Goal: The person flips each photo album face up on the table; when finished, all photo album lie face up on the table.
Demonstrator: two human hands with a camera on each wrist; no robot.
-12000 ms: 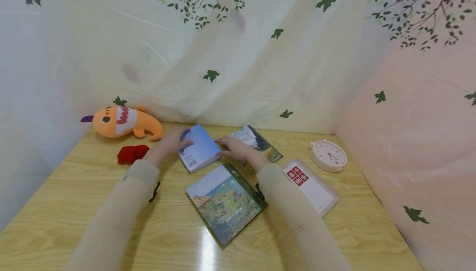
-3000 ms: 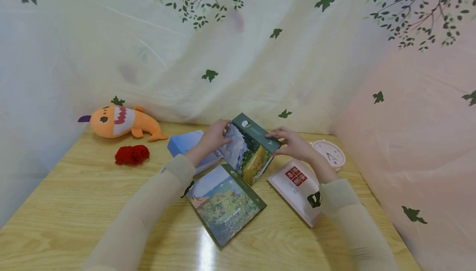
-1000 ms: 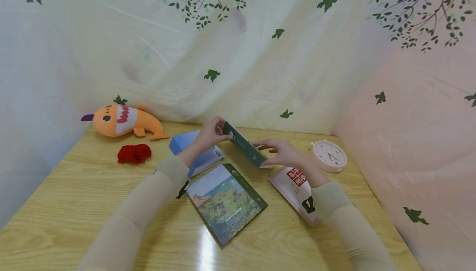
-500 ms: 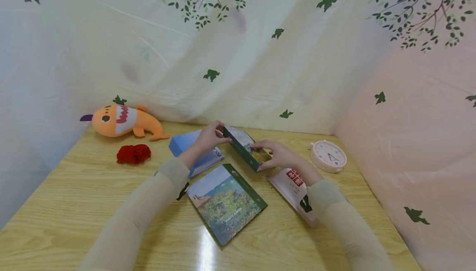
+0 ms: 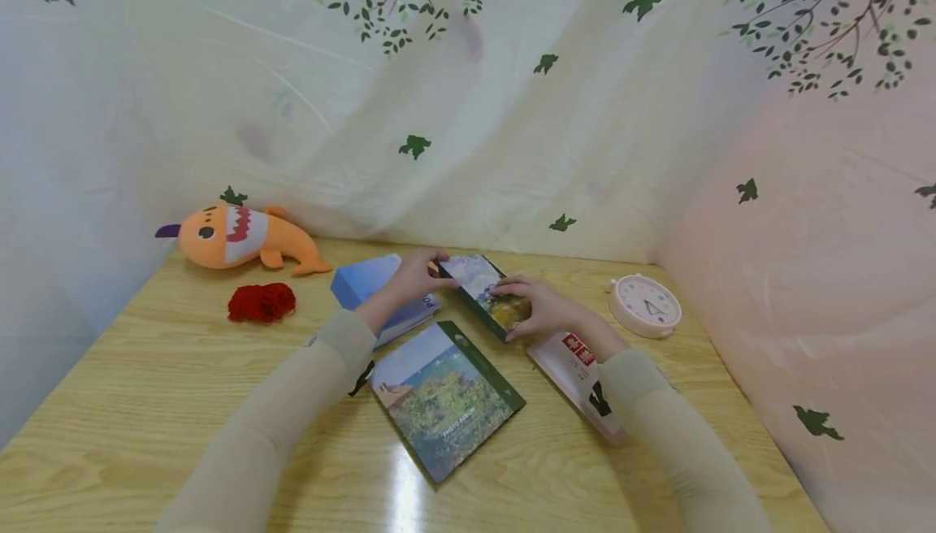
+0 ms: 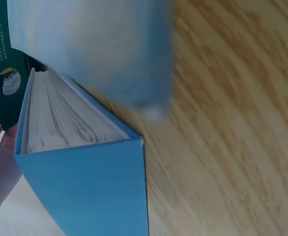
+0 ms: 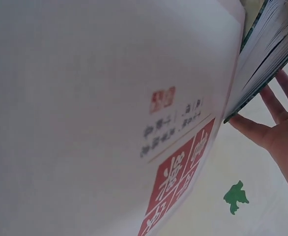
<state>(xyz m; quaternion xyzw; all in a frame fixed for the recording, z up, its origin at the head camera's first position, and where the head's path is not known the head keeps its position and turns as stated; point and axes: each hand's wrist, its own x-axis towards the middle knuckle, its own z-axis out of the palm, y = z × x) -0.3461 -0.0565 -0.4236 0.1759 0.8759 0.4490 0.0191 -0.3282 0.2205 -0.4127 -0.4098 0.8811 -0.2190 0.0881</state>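
Observation:
At the back middle of the table, both hands hold a small photo album (image 5: 471, 277) with a landscape cover and a dark green spine. My left hand (image 5: 413, 277) pinches its left end, thumb on the near side. At its right end my right hand (image 5: 548, 311) grips it, fingertips on the cover and thumb at the near corner. Page edges of this album (image 7: 262, 61) face the right wrist camera. Beneath the left forearm lies a thick blue album (image 5: 366, 277), its white pages visible in the left wrist view. The right forearm partly covers a pale pink book (image 5: 566, 379) with red characters.
A larger photo album (image 5: 446, 403) lies just in front of the hands. An orange shark plush (image 5: 241, 239) and red yarn (image 5: 262, 302) are at the back left of the wooden table (image 5: 329, 468). A pink clock (image 5: 645, 305) stands at the right. Fabric walls enclose the table.
Both hands have lowered the small album and tipped it from spine-up to cover-up. Since the oldest frame, the blue album and pink book have been turned, and the hands have left the blue album.

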